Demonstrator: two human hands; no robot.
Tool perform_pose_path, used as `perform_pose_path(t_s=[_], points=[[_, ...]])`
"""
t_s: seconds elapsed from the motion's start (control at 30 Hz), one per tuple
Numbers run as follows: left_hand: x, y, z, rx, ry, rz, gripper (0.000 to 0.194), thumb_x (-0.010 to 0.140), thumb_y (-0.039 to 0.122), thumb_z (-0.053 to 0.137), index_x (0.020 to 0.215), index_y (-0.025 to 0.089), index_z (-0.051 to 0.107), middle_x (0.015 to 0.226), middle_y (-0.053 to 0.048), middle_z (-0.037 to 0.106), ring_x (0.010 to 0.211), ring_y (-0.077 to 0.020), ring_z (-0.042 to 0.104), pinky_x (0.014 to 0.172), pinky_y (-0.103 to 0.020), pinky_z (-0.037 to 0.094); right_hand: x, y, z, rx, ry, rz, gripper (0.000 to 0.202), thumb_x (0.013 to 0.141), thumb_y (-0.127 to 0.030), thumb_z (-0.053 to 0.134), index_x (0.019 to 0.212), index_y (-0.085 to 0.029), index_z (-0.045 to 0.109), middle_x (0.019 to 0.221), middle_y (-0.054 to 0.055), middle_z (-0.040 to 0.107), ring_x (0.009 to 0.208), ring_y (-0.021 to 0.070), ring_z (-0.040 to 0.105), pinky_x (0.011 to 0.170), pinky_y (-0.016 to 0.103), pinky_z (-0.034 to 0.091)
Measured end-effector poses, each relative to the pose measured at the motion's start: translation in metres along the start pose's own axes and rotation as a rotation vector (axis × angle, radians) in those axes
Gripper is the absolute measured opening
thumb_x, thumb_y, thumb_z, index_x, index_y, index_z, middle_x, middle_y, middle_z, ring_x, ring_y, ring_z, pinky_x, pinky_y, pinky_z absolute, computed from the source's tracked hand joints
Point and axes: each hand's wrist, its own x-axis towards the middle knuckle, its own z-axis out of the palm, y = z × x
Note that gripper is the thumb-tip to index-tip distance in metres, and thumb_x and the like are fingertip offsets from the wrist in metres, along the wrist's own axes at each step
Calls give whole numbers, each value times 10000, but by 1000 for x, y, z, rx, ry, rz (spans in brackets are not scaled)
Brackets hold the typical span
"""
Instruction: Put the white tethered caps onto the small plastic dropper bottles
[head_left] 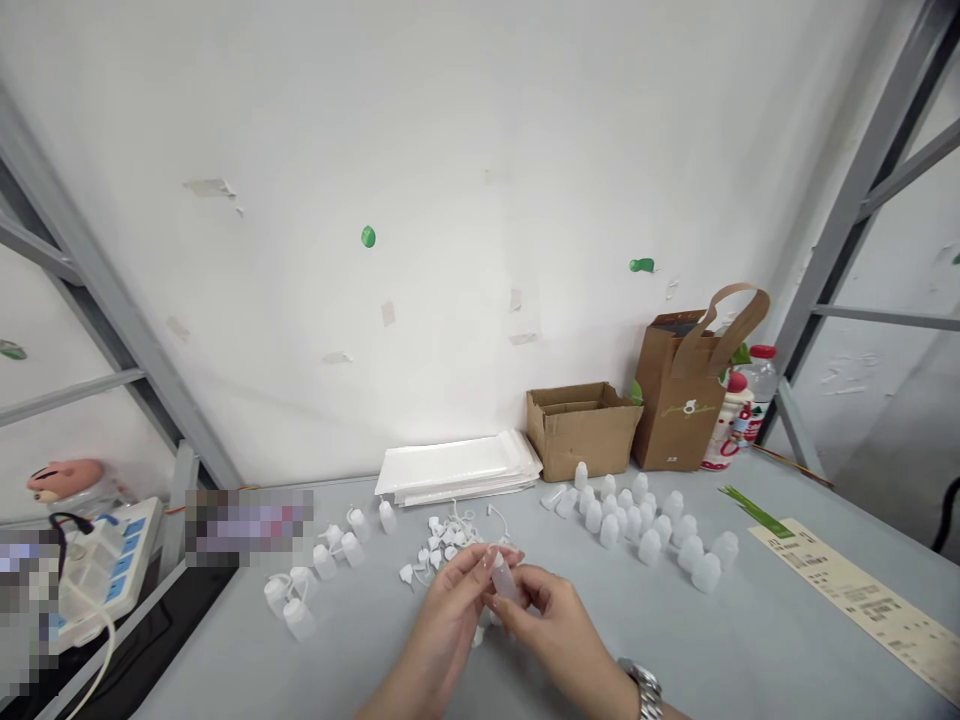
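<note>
A small translucent plastic bottle (505, 580) is tilted between my two hands near the front of the table. My left hand (459, 592) pinches around its top end, and whether a cap sits between those fingertips I cannot make out. Lower down, the fingers of my right hand (553, 612) close on the bottle's body. Just beyond my left hand lies a loose pile of white caps (448, 535) with thin straps. Some small white pieces (480, 632) show partly beneath my hands.
Uncapped bottles (649, 546) stand at right; several capped bottles (300, 618) stand at left. White padded envelopes (457, 466), a cardboard box (589, 445) and a brown paper bag (675, 430) line the wall. A power strip (112, 570) is far left, a long paper strip (855, 595) far right.
</note>
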Motion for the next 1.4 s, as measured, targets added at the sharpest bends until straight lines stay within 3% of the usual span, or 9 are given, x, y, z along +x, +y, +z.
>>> perform_pose_path(t_s=[0.2, 0.3, 0.4, 0.53, 0.7, 1.0, 1.17, 1.27, 1.4], points=[[1, 0, 0, 17, 55, 35, 293, 668, 389, 692, 840, 152, 668, 952, -113, 677, 820, -212, 610, 720, -306, 456, -3, -10, -2, -51, -29, -77, 218, 764, -341, 581, 681, -144, 621, 666, -5, 494, 666, 139, 443, 630, 241, 368], [0, 2, -1, 34, 68, 28, 248, 687, 395, 671, 762, 159, 650, 955, -100, 677, 711, -174, 611, 636, -278, 448, -5, -15, -2, 28, -99, -74, 236, 788, -369, 555, 736, -155, 640, 682, -2, 518, 670, 143, 467, 634, 243, 382], [-2, 4, 0, 53, 62, 11, 239, 708, 369, 650, 816, 156, 660, 1009, -116, 668, 762, -196, 615, 639, -284, 450, -4, -13, -1, 115, -117, -31, 252, 793, -385, 542, 787, -153, 640, 671, 4, 563, 649, 147, 501, 622, 248, 399], [-4, 4, 0, 10, 23, 9, 262, 703, 290, 636, 918, 147, 676, 1052, -126, 666, 1012, -267, 566, 812, -333, 436, -2, -8, -1, 4, -9, -11, 211, 759, -354, 585, 759, -150, 639, 665, 8, 598, 641, 150, 505, 621, 249, 399], [-4, 2, 0, -20, -12, -21, 279, 664, 265, 653, 910, 141, 699, 1046, -121, 678, 1111, -293, 516, 980, -383, 332, -6, -4, 0, -161, 111, -71, 164, 749, -318, 590, 687, -170, 558, 656, -7, 578, 627, 140, 491, 606, 238, 399], [-5, -1, -1, 16, -19, -30, 287, 706, 270, 609, 957, 161, 694, 1095, -79, 665, 1182, -264, 463, 1052, -377, 241, -8, 0, 0, -518, 234, -332, 135, 819, -236, 484, 691, -194, 494, 665, 28, 551, 606, 159, 507, 566, 266, 421], [-5, -1, 1, 39, 9, -24, 224, 697, 274, 616, 870, 173, 717, 1163, -60, 628, 1191, -264, 451, 1038, -364, 272, -9, 3, -2, -651, 236, -478, 114, 814, -161, 444, 860, -184, 545, 760, 73, 591, 712, 201, 557, 619, 298, 447], [-5, -1, -1, 43, -6, -24, 271, 702, 252, 609, 944, 169, 699, 1086, -72, 670, 1173, -260, 468, 1040, -370, 258, -10, 3, -1, -648, 225, -454, 121, 810, -165, 448, 869, -179, 552, 769, 75, 602, 709, 200, 558, 615, 293, 441], [-3, -2, -4, 41, -37, -42, 318, 718, 237, 584, 1010, 149, 674, 1041, -92, 684, 1156, -266, 478, 1034, -380, 241, -10, -3, -1, -549, 197, -278, 104, 803, -225, 488, 716, -188, 531, 653, 24, 574, 573, 150, 501, 536, 251, 393]])
